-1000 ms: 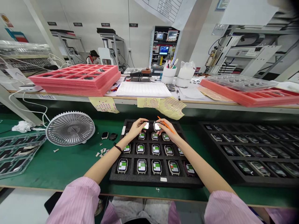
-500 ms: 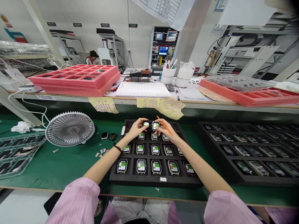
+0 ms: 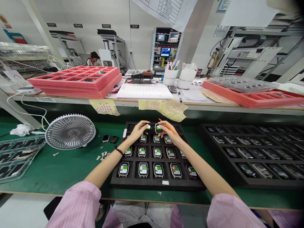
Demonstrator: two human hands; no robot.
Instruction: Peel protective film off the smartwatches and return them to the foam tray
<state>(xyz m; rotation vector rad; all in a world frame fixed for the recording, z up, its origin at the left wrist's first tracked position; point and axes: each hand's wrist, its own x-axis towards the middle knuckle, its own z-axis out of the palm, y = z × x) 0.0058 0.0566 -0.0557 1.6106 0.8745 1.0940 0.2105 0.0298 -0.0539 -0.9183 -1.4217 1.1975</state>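
My left hand (image 3: 140, 129) is closed on a smartwatch body (image 3: 148, 127) with a lit screen at the back row of the black foam tray (image 3: 152, 183). Beside it, my right hand (image 3: 169, 129) grips another smartwatch (image 3: 159, 128), its screen lit white and green. A thin orange stick (image 3: 168, 127) lies across the right hand's fingers. Whether the two watches are lifted clear of their slots I cannot tell. Rows of strapless watches, such as a front-row one (image 3: 158, 170), fill the tray's pockets, mostly showing green-and-white screens. My forearms partly cover the side pockets.
A second black tray of dark-screened watches (image 3: 247, 153) is on the right. Left are a grey fan (image 3: 70, 131), two loose watch pieces (image 3: 105, 138), paper scraps (image 3: 102, 155) and a clear tray (image 3: 21, 155). Red foam trays (image 3: 76, 88) stand on the shelf. A person sits behind.
The watch in my right hand looks slightly turned, and the screen in my left hand is angled differently. Both hands stay at the tray's back row; the view shifts slightly.
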